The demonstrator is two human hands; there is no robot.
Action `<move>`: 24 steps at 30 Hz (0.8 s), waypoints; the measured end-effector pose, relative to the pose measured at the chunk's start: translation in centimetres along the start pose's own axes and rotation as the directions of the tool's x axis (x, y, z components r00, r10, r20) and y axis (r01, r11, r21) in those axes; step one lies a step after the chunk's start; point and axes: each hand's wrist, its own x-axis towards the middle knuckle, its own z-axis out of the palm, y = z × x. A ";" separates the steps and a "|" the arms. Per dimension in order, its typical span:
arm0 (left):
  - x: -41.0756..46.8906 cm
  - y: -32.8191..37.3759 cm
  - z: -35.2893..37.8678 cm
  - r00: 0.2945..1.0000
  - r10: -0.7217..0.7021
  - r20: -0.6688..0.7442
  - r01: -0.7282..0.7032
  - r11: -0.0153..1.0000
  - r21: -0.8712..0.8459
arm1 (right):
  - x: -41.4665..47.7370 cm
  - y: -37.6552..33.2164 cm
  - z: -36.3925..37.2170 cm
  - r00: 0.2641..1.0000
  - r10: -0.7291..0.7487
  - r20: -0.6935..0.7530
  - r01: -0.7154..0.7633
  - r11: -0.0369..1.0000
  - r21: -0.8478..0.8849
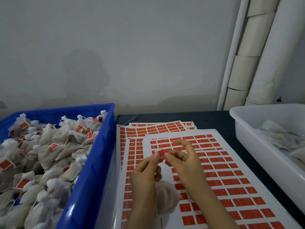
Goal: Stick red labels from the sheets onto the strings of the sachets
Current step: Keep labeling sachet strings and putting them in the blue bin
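Right, both hands are up over the sheets [231, 176], and the action is all at the fingertips. The left hand [145, 174] and the right hand [186, 164] meet on one red label [161, 153], thumb and forefinger of each clamped on an end of it. It is held clear of the paper, likely so the sticky side catches nothing. The right forefinger arches up out of the way.

Below the left hand hangs a white sachet [166, 194], its body resting on the sheets. Its neck seems tucked into the lower left fingers [158, 171], which would keep the string up by the label. The string itself is too fine to make out for certain.

My read: the label is being folded shut around that string, so this piece is nearly done.

Look at the layout, too. The blue crate [100, 146] on the left is heaped with tagged sachets [52, 146], a sensible drop spot. The white tub [244, 136] on the right holds plain bags [277, 138], apparently the supply. Sheets fan across the dark table [214, 118] between them, within easy reach.
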 end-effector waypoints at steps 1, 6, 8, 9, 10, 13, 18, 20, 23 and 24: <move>0.0 0.0 0.0 1.000 -0.005 0.001 0.005 1.000 0.000 | 0.0 0.0 0.0 1.000 -0.001 0.000 0.001 1.000 -0.004; -0.1 -0.1 -0.1 1.000 0.030 0.009 -0.030 1.000 0.000 | 0.1 0.1 0.1 1.000 -0.024 0.020 0.025 0.999 -0.046; -0.1 -0.1 -0.1 0.999 0.041 0.007 -0.041 0.999 0.000 | 0.1 0.1 0.2 0.998 -0.022 0.052 0.027 0.995 -0.093; 0.0 -0.1 -0.2 0.999 0.041 0.007 -0.041 0.999 0.004 | 0.1 0.1 0.2 0.997 -0.014 0.070 0.021 0.994 -0.105; 0.0 -0.1 -0.2 0.999 0.042 0.007 -0.042 0.999 0.009 | 0.0 0.1 0.2 0.996 -0.007 0.090 0.017 0.994 -0.110; 0.1 -0.4 -0.2 0.999 0.044 0.005 -0.044 0.999 0.026 | -0.1 0.2 0.3 0.994 -0.019 0.109 0.033 0.991 -0.129; 0.3 -0.7 -0.2 0.998 0.058 0.002 -0.058 0.995 0.087 | 0.1 0.3 0.1 0.999 -0.028 0.046 0.033 0.992 -0.119; 0.3 -0.6 -0.2 0.999 0.045 -0.005 -0.045 0.997 0.067 | 0.1 0.4 0.2 0.999 -0.019 0.047 0.025 0.993 -0.112; 0.5 -0.5 -0.3 0.999 0.035 -0.029 -0.034 0.999 0.035 | 0.0 0.5 0.2 0.999 -0.014 0.052 0.019 0.995 -0.100; 0.5 -0.5 -0.3 0.999 0.035 -0.031 -0.034 0.999 0.040 | 0.0 0.5 0.2 0.998 -0.014 0.056 0.019 0.995 -0.093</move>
